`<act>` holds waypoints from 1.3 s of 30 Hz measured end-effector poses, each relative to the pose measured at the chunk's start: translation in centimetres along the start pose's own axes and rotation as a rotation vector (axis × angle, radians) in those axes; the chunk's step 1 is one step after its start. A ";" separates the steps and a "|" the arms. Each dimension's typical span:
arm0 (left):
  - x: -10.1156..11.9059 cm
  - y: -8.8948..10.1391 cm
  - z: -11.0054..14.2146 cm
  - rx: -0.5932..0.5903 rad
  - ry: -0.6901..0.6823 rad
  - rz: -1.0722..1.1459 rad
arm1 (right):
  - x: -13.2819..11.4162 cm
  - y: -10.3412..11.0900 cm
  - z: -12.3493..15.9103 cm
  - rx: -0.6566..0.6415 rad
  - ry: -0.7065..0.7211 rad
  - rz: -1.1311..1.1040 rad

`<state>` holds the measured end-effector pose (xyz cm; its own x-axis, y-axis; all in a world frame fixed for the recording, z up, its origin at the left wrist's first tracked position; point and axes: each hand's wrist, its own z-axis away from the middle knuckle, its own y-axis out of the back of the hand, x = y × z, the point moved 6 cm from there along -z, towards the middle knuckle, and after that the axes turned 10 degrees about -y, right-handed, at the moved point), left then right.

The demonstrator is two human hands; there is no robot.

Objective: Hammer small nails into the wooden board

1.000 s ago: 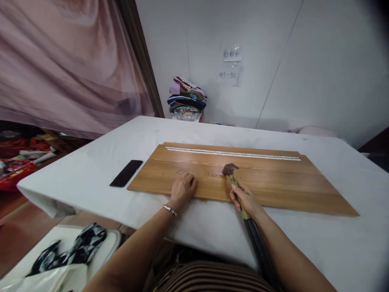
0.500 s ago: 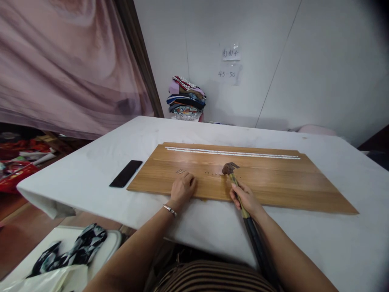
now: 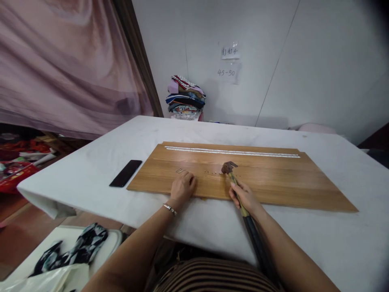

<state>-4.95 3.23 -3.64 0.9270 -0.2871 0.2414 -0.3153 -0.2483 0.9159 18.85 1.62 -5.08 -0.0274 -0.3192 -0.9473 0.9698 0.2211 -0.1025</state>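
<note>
Wooden board (image 3: 279, 178) lies unmoved on the desk (image 3: 91, 162). The right hand (image 3: 244, 196) keeps its fingers wrapped around the hammer (image 3: 247, 223); the left hand (image 3: 182, 187) stays curled beside nails (image 3: 179, 170), contents hidden. Work seems paused.

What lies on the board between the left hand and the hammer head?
The head view shows small dots, possibly nail heads, on the board between the left hand and the hammer head.
</note>
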 end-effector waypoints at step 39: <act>0.0 0.0 0.0 0.009 -0.010 0.021 | 0.1 0.0 0.0 -0.002 -0.006 -0.001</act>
<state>-4.92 3.26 -3.59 0.9180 -0.3015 0.2574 -0.3368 -0.2505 0.9077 18.84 1.58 -5.13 -0.0268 -0.3251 -0.9453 0.9693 0.2228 -0.1041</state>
